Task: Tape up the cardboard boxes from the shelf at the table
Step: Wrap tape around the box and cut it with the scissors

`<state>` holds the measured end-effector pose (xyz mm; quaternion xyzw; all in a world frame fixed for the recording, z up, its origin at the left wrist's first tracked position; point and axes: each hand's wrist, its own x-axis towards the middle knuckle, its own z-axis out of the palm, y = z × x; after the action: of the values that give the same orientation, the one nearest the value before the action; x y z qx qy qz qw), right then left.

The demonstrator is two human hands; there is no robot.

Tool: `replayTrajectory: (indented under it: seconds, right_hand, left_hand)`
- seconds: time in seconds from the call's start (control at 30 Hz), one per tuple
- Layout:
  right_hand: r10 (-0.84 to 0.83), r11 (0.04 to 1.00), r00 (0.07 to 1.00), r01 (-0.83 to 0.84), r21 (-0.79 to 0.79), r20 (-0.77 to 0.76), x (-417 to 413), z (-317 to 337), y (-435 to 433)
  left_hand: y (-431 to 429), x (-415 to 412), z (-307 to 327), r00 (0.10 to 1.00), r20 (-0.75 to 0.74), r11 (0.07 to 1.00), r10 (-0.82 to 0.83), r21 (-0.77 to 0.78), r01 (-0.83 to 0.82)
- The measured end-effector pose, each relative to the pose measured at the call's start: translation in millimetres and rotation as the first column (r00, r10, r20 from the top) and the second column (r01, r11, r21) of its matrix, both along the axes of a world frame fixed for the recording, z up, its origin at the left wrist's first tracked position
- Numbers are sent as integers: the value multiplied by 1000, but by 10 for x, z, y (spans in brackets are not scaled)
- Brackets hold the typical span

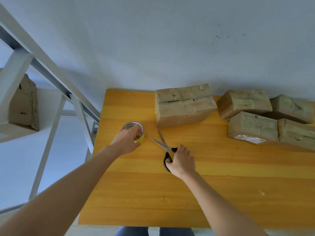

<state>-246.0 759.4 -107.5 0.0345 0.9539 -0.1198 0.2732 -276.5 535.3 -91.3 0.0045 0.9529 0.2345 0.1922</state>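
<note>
Reaching forward over a yellow-orange wooden worktop (153, 193), a person extends both bare forearms from its near edge. The left grip (127, 142) is cupped over a roll of yellow packing tape (136, 125) that lies flat near the worktop's left edge, with the fingers curled over the rim and the thumb on the near side. The right grip (182, 161) is closed round the black handles of a pair of steel scissors (162, 142), knuckles up and wrist angled inward. The blades are parted and point away to the far left, their tips just beside the tape roll. Whether the scissors rest on the worktop or are raised just off it cannot be told.

Beyond the scissors, a brown cardboard box with old tape across its top (184, 106) sits at the far edge against the pale wall. At the far right, a cluster of worn cardboard boxes (252, 126) sit pressed together, one carrying a white label on its near face. To the left of the worktop, a white metal shelf (51, 68) holds another battered cardboard box (23, 103).
</note>
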Motion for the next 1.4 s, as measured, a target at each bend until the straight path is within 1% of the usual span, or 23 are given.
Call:
replayTrajectory:
  seconds: [0.1, 0.27, 0.3, 0.33, 0.37, 0.4, 0.43, 0.47, 0.53, 0.6, 0.63, 0.67, 0.83, 0.87, 0.93, 0.97, 1.03, 1.07, 1.1, 1.17, 1.23, 1.33, 1.4]
  right_hand:
    - [116, 990, 989, -109, 86, -89, 47, -40, 54]
    - [266, 960, 934, -234, 154, -238, 109, -114, 121]
    - [291, 953, 924, -258, 156, -248, 126, -125, 137]
    - [319, 945, 915, -288, 154, -247, 139, -132, 158]
    - [338, 940, 898, -309, 144, -281, 152, -135, 175]
    - [341, 940, 877, -315, 130, -337, 156, -127, 187]
    - [338, 940, 843, -327, 101, -418, 142, -110, 209]
    - [320, 939, 796, -340, 58, -514, 101, -67, 223]
    - [241, 941, 688, -339, -10, -684, -64, 75, 234]
    - [196, 949, 629, -314, -16, -752, -304, 256, 244]
    - [183, 950, 623, -312, -26, -761, -434, 333, 251]
    - [189, 947, 627, -319, -28, -756, -558, 398, 256]
    - [379, 914, 724, -391, 108, -576, -909, 389, 363]
    - [395, 908, 733, -405, 111, -554, -924, 348, 379]
    - [379, 905, 730, -421, 64, -568, -948, 313, 404]
    - [351, 908, 721, -419, 28, -598, -967, 321, 414]
    - [277, 915, 690, -403, -37, -669, -1025, 337, 447]
    - [252, 916, 677, -397, -55, -691, -1063, 338, 471]
    - [242, 914, 667, -401, -66, -704, -1094, 335, 492]
    - [245, 903, 643, -424, -71, -726, -1145, 313, 529]
    - [255, 896, 595, -441, -45, -763, -1192, 289, 551]
    - [288, 873, 516, -488, -1, -807, -1307, 248, 609]
    - [336, 844, 491, -535, 25, -804, -1340, 234, 676]
  left_hand:
    - [15, 65, -58, 999, 35, 999, 30, 28, -31]
    - [54, 150, -82, 995, 89, 998, 53, 30, -56]
    - [101, 156, -46, 996, 50, 997, 77, 27, -78]
    - [164, 156, 2, 992, -26, 992, 122, 37, -121]
    - [243, 144, 58, 976, -121, 982, 181, 70, -173]
    - [340, 121, 133, 948, -200, 966, 249, 129, -226]
    - [448, 78, 207, 917, -239, 939, 320, 210, -273]
    - [565, 24, 292, 894, -233, 904, 382, 297, -308]
    - [780, -121, 419, 879, -107, 807, 465, 459, -372]
    - [932, -258, 482, 859, 41, 689, 511, 578, -437]
    - [982, -318, 478, 852, 76, 658, 517, 601, -453]
    - [1022, -364, 466, 854, 81, 656, 514, 605, -452]
    - [1121, -511, 360, 853, 20, 698, 522, 564, -441]
    - [1129, -516, 355, 859, -8, 718, 511, 554, -422]
    - [1140, -495, 368, 889, -99, 785, 447, 521, -336]
    - [1140, -483, 357, 901, -153, 828, 406, 479, -292]
    - [1107, -488, 295, 905, -274, 912, 325, 343, -223]
    - [1082, -498, 261, 906, -310, 934, 288, 299, -195]
    - [1055, -513, 229, 910, -318, 939, 265, 302, -168]
    - [1031, -538, 213, 923, -290, 917, 254, 374, -135]
    - [1036, -545, 221, 932, -266, 912, 246, 389, -129]
    - [1020, -552, 244, 949, -248, 932, 193, 349, -98]
    - [959, -566, 222, 960, -254, 968, 118, 247, -54]
